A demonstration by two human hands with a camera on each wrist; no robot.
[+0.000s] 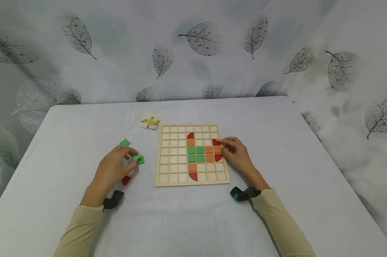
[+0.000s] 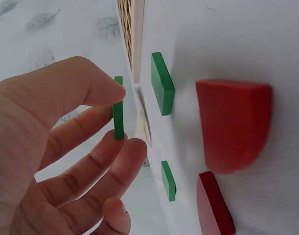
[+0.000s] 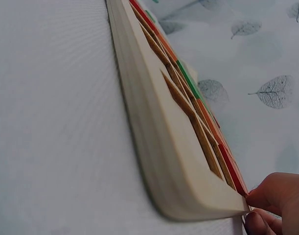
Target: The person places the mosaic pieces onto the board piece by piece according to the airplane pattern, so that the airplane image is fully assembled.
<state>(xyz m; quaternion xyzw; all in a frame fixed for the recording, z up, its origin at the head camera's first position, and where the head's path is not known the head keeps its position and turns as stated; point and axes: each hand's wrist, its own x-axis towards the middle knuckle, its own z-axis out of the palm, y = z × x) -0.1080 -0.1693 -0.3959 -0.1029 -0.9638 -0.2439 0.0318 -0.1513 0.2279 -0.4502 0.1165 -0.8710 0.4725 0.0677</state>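
Note:
My left hand (image 1: 111, 166) pinches a green square tile (image 2: 118, 108) between thumb and fingertips, lifted off the table. Below and beside it lie two more green tiles (image 1: 124, 142) and red rounded tiles (image 2: 235, 127), partly hidden by the hand in the head view. To the right lies a wooden grid board (image 1: 173, 168), holding green squares (image 1: 200, 158), orange squares (image 1: 192, 166) and red quarter-round tiles (image 1: 193, 176) in its cells. At the board's right edge my right hand (image 1: 239, 153) grips the rim with curled fingers, a fingertip close to a red tile (image 1: 215, 142).
A small pattern card (image 1: 150, 120) with a coloured grid design lies behind the board, at its back left. White cloth covers the table (image 1: 180, 217); a leaf-print curtain (image 1: 122, 53) hangs behind it. Dark wrist devices (image 1: 243, 193) sit at both wrists.

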